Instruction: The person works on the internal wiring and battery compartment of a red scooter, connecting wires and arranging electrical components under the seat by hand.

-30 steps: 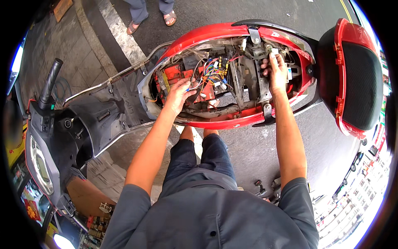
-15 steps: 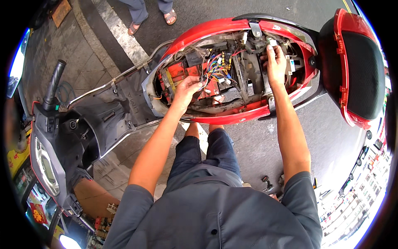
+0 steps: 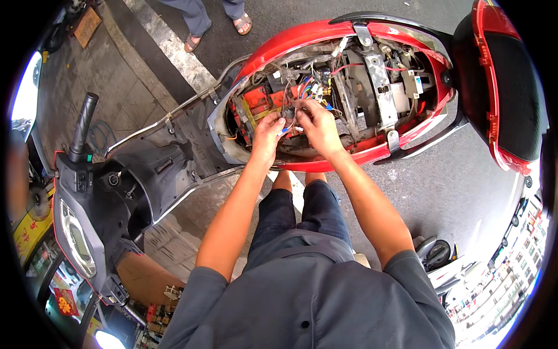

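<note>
An electric scooter with its red body shell [image 3: 325,164] opened up lies across the view, its inner bay exposed. My left hand [image 3: 268,135] is closed at the left side of the bay, thumb and finger pinching wires by a small dark part. Close beside it, my right hand [image 3: 319,124] is also closed, its fingertips on the same wires. A bundle of coloured wires [image 3: 314,89] with white and yellow connectors spreads just beyond my fingers. Red battery blocks [image 3: 256,98] sit left of the bundle. My fingers partly hide the exact pieces held.
A metal crossbar [image 3: 381,90] spans the bay on the right. The black seat [image 3: 514,99] is tipped up at the far right. The handlebar grip [image 3: 84,125] and dashboard are at left. A person's sandalled feet [image 3: 243,24] stand beyond the scooter.
My right hand has moved left from the bay's right part to meet my left hand at the wires. The metal crossbar is now uncovered. The whole view has shifted slightly.
</note>
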`<act>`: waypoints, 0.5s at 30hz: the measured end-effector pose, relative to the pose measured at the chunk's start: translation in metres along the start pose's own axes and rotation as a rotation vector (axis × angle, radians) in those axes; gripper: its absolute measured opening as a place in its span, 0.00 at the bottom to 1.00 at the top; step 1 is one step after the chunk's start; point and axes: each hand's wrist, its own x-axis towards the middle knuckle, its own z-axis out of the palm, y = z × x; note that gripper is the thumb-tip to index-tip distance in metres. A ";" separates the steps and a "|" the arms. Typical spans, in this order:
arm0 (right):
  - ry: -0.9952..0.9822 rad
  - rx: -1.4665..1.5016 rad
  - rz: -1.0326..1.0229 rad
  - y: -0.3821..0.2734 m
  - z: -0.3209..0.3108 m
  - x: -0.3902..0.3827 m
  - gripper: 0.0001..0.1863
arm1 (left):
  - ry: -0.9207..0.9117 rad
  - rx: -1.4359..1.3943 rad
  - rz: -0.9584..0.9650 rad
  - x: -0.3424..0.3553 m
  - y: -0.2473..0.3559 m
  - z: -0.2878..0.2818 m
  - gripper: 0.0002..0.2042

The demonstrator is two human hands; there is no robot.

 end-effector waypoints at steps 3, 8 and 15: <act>-0.143 -0.170 -0.031 0.011 -0.001 0.009 0.11 | 0.008 0.015 0.029 0.002 0.006 -0.004 0.09; -0.248 -0.357 -0.058 0.014 -0.007 0.002 0.11 | 0.003 -0.070 -0.016 0.008 0.012 -0.003 0.12; -0.088 -0.197 -0.023 0.014 0.002 -0.009 0.13 | 0.009 0.033 -0.166 0.031 0.038 0.003 0.09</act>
